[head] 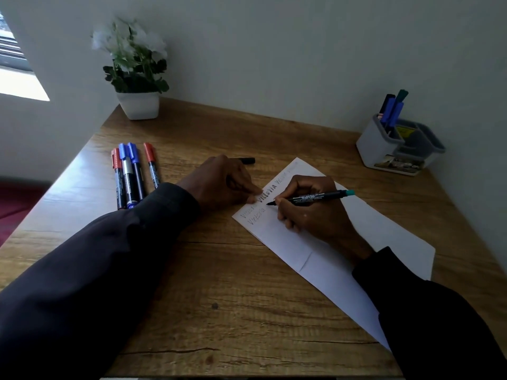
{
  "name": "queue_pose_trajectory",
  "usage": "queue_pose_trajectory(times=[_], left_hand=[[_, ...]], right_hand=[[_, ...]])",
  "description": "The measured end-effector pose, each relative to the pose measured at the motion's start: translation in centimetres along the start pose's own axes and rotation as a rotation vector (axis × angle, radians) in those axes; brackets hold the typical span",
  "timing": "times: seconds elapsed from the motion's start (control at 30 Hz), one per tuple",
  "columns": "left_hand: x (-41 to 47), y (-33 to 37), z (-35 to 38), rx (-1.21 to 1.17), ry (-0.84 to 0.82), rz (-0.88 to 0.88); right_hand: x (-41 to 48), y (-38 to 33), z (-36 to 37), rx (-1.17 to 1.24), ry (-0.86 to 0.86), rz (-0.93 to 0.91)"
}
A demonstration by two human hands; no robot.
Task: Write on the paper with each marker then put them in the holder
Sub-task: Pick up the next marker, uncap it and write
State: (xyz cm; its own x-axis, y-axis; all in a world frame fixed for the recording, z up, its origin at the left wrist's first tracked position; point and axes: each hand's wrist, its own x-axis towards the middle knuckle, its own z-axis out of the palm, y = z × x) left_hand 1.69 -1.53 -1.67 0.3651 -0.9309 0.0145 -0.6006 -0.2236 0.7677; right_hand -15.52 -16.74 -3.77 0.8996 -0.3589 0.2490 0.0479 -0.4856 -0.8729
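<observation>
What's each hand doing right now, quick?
Left hand: fingertips pressing the paper; whether it holds anything cannot be told.
Right hand: gripping the teal-ended marker, tip at the paper.

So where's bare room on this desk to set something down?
Bare desk: the near strip between the sleeves, and the back stretch between plant pot and holder. Crowded: four markers left of the left hand; paper under the right hand.

The paper (323,259) bears "VICTORIA" in bold dark letters and fainter "Victoria" below; print on the marker (315,198) is illegible.
</observation>
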Motion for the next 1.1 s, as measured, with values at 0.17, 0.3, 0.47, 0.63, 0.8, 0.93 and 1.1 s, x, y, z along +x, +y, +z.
queue_pose_trajectory(times=[0.17, 0.3, 0.47, 0.63, 0.8, 0.93, 1.1], left_hand=[[-0.18, 0.06, -0.05, -0.015, -0.004, 0.009], [-0.09, 0.09, -0.02, 0.020, -0.011, 0.018], [-0.15, -0.01, -0.05, 0.030, -0.011, 0.029], [-0.06, 0.12, -0.08, 0.021, -0.036, 0.028], [0.11, 0.15, -0.21, 0.012, -0.048, 0.017], [0.10, 0.09, -0.05, 0.011, -0.037, 0.019], [0.09, -0.01, -0.08, 0.015, -0.038, 0.033]], right_hand=[[-0.07, 0.08, -0.01, -0.036, -0.004, -0.007], [0.01, 0.01, -0.02, -0.051, -0.011, -0.012], [0.11, 0.06, -0.17, -0.069, 0.003, 0.009], [0.01, 0.09, -0.11, -0.076, 0.018, 0.009], [0.10, -0.05, -0.01, -0.053, 0.005, 0.018], [0.08, -0.03, -0.04, -0.038, 0.003, 0.009], [0.04, 0.08, -0.03, -0.056, 0.002, -0.008]])
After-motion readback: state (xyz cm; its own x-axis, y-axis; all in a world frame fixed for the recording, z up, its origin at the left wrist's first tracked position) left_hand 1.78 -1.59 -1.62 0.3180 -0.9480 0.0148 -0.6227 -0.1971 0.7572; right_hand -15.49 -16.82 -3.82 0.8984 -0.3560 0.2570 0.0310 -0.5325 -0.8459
